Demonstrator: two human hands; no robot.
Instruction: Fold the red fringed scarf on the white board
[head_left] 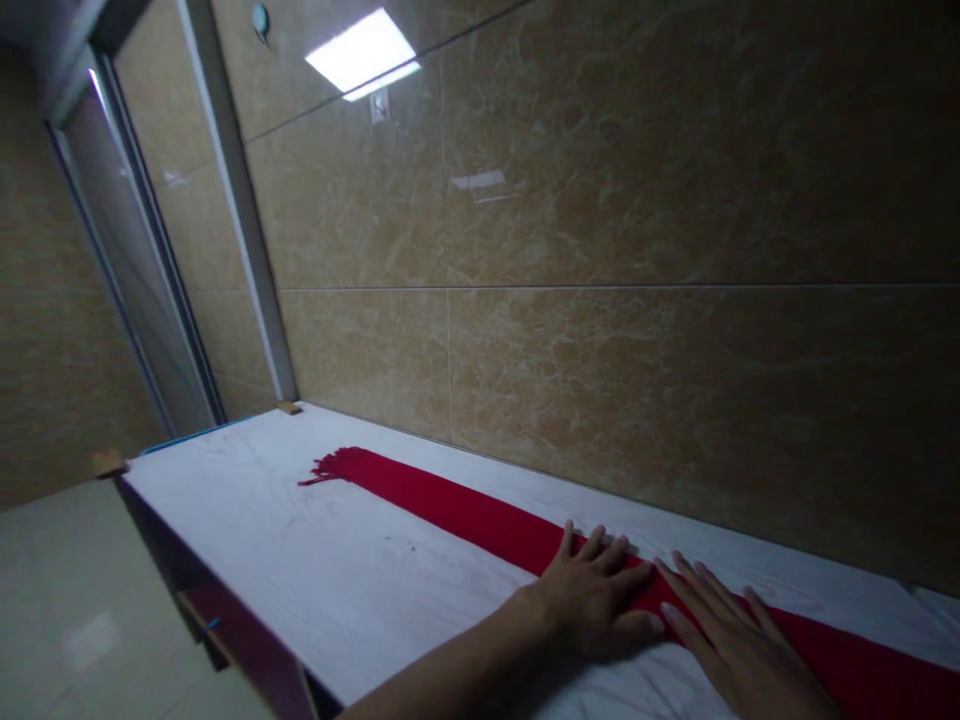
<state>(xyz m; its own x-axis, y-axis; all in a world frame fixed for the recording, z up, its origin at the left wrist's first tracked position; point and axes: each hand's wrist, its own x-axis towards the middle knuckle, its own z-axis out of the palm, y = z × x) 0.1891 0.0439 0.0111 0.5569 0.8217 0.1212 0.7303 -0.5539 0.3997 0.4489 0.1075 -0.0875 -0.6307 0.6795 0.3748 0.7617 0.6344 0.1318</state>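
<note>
A long red scarf (450, 505) lies stretched along the white table, its fringed end at the left. My left hand (596, 595) rests on the scarf with the fingers spread and the palm down. Close to its right, my right hand (739, 640) also lies flat on the cloth, fingers extended. Neither hand grasps anything. Past my right hand the scarf runs on to the right edge of the view. Part of my right hand and wrist is cut off at the bottom of the picture.
The white table (247, 500) stands against a glossy tan tiled wall (600, 250). Small brown blocks sit at the table's far corners, such as the corner block (109, 463). A pale tiled floor (90, 600) shows at the left, with a metal-framed door (135, 240) beyond.
</note>
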